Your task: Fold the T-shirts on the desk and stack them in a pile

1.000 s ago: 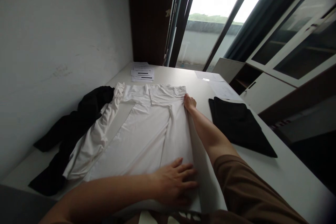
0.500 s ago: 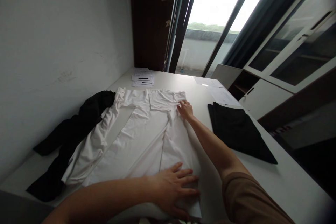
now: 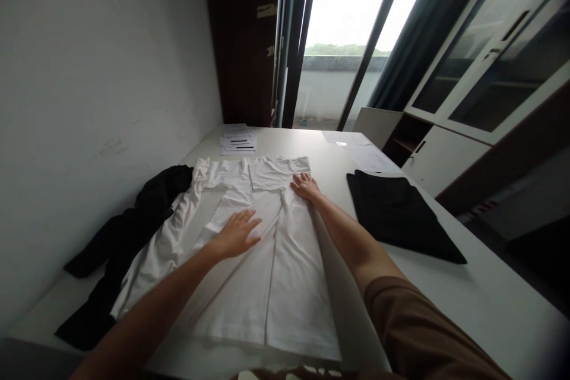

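Observation:
White trousers (image 3: 294, 285) are spread on the table, waist end away from me. One leg lies flat in front of me; the other is crumpled to the left. My right hand (image 3: 305, 186) lies on the upper right edge of the trousers, below the waist, fingers spread. Over the middle of the flat part is my left hand (image 3: 236, 234), its fingers stretched out. Whether the left palm touches the cloth I cannot tell. Neither hand grips anything.
A crumpled black garment (image 3: 129, 231) lies by the wall on the left. Folded black cloth (image 3: 401, 211) rests on the right of the white table (image 3: 445, 297). Papers (image 3: 238, 141) lie at the far left corner, more sheets (image 3: 356, 148) at the far right. A cabinet (image 3: 449, 157) stands beyond.
My left hand has moved from the near right end of the trousers up and left to their middle. The right hand stays near the waist. The view has shifted slightly.

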Action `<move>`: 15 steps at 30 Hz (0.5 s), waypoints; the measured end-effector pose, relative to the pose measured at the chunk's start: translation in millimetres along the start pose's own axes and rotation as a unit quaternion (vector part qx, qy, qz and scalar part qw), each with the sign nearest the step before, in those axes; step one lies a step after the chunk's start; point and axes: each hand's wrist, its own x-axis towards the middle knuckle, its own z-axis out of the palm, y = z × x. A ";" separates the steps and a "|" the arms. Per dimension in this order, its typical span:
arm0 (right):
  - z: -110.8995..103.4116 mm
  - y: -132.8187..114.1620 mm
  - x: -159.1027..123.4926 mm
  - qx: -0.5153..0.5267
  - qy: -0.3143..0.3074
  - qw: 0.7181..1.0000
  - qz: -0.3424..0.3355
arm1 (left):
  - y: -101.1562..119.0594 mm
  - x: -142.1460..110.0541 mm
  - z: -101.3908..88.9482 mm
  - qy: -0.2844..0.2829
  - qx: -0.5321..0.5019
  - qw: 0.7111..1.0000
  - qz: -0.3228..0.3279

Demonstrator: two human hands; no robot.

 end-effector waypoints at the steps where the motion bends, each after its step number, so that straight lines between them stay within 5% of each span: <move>1: -0.2 0.0 1.6 0.001 0.000 1.000 0.003 | -19.1 -0.1 1.3 0.007 0.012 0.999 -0.038; 7: -10.0 -7.1 -0.1 -0.001 -0.004 1.000 0.022 | -123.5 1.2 17.8 0.087 0.024 0.977 -0.195; 10: -15.2 -22.2 -11.0 -0.013 0.009 1.000 0.017 | -166.2 17.1 12.8 0.153 -0.021 0.943 -0.296; 15: -8.3 -70.5 -41.7 -0.005 0.048 0.992 -0.113 | -211.8 49.4 -10.8 0.186 -0.041 0.894 -0.405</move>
